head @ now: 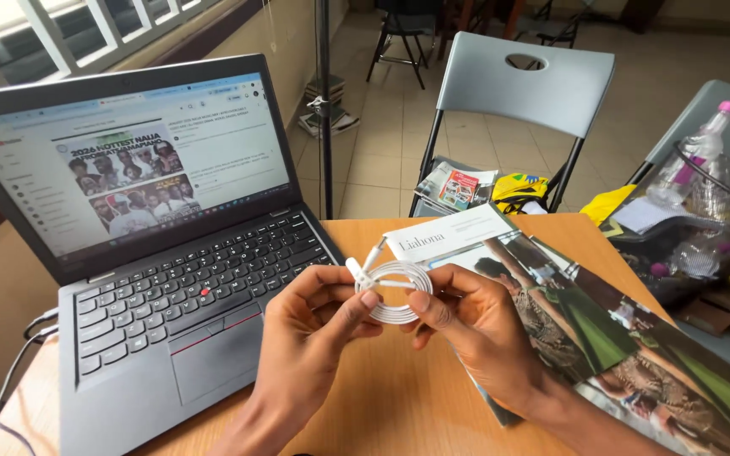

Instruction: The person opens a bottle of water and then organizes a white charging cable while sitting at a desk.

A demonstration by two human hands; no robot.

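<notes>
both my left hand [310,325] and right hand [475,325] pinch the coiled white cable [394,291] mid-frame so the loops don't spring apart, laptop [154,253] sitting at left.

Both hands [399,325] together, fingers pinched

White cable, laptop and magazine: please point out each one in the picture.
white cable [396,293], head view, on the coiled loop between both hands.
laptop [213,355], head view, on the touchpad.
magazine [627,338], head view, on the open right-hand page.
</notes>
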